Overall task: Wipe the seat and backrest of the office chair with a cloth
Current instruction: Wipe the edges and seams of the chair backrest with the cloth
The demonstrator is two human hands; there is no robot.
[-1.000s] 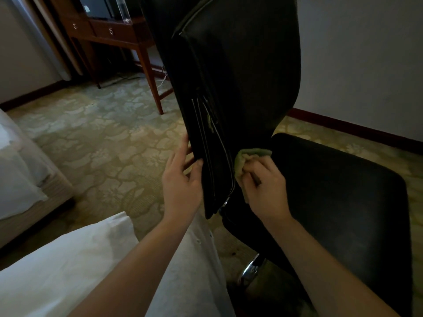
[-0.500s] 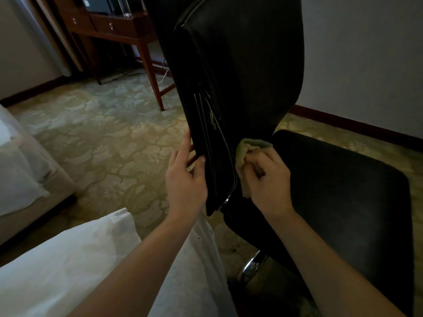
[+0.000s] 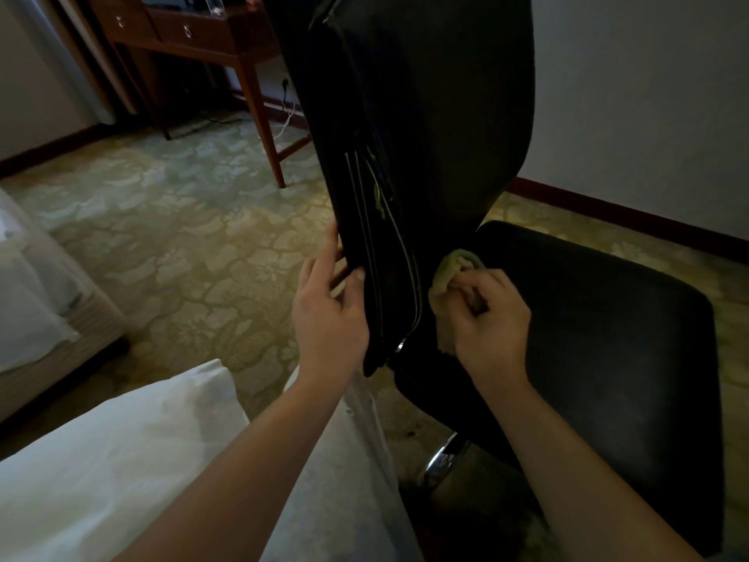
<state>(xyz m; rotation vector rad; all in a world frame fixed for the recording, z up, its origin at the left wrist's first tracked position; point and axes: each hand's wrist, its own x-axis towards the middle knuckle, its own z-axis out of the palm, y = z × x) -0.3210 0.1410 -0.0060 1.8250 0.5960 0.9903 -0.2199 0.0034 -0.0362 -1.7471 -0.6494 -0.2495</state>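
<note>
From the head camera, the left hand (image 3: 328, 314) is spread, its fingers fairly straight. They lie along the rear face of the black backrest (image 3: 425, 115) near its lower end, and the thumb tip rests on the backrest's side edge beside the pale piping lines. The hand braces the panel and does not wrap round it. The right hand (image 3: 492, 322) is curled into a loose fist round a bunched yellow-green cloth (image 3: 450, 269). A fold of the cloth sticks out above the knuckles and another hangs below the palm. The cloth is pressed into the corner where the foot of the backrest meets the rear of the black seat (image 3: 608, 338), touching the backrest's front face. The seat spreads out to the right of that hand, and a chrome part of the chair base (image 3: 441, 464) shows beneath it. White fabric (image 3: 121, 460) fills the lower left under the left forearm. Past it is patterned carpet (image 3: 182, 237), with the corner of a bed (image 3: 40, 302) at the left edge. A wooden counter (image 3: 194, 38) stands at the top left. It has two closed drawers with ring pulls, so what they hold cannot be seen. A pale wall (image 3: 648, 95) with a dark red skirting board runs behind the chair.
</note>
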